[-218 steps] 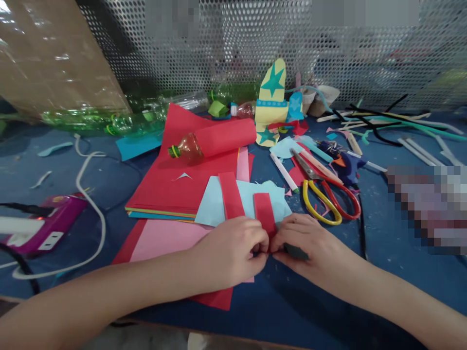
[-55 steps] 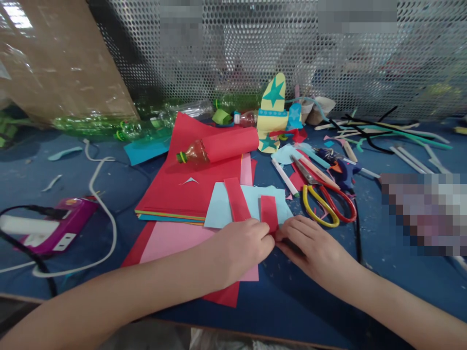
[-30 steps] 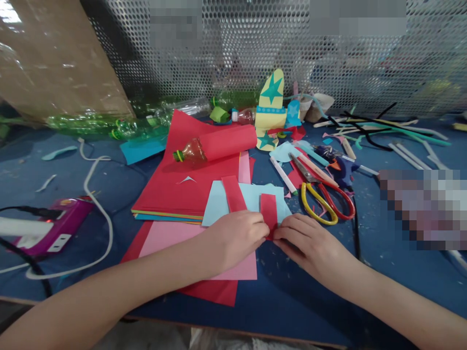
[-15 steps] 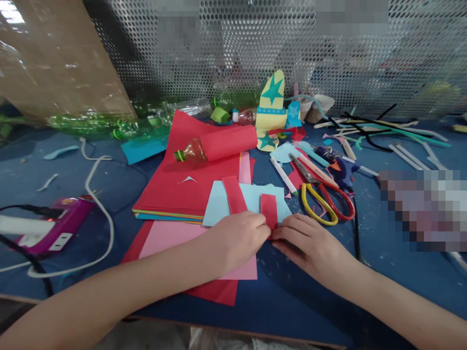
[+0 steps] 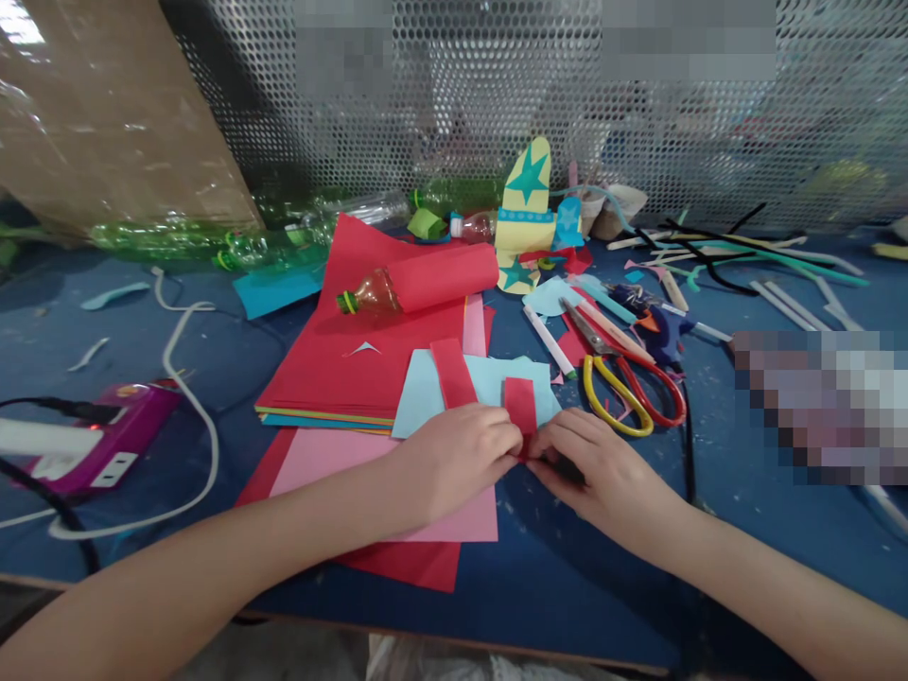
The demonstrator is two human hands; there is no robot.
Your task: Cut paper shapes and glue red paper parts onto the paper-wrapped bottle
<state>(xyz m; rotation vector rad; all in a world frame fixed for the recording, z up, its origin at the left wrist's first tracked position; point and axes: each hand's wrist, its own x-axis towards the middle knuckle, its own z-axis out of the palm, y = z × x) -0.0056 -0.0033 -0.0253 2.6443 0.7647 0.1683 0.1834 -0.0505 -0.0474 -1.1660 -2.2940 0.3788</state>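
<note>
Left hand (image 5: 461,463) and right hand (image 5: 602,468) pinching a short red strip (image 5: 520,402)

Head view: I see both hands, curled, grasping the strip's near end; its flat, rectangular far end overlies smooth pale-blue paper (image 5: 489,378). Scissors (image 5: 600,346) with metal blades and looped handles lie near the right hand.

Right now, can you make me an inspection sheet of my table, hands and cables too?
Surface: blue table, dotted with pale specks.
Work things: short red strip reaching over light blue paper; a longer strip lies beside it.
Clutter: scissors with jaws slightly apart, marker, paper stack with a red-wrapped bottle on top.
Hands: left hand and right hand pinch the short strip's near end.
Cables: white cable looping near the purple power strip.
Surroundings: metal mesh behind, cardboard back left.
Spills: nothing seen.
</note>
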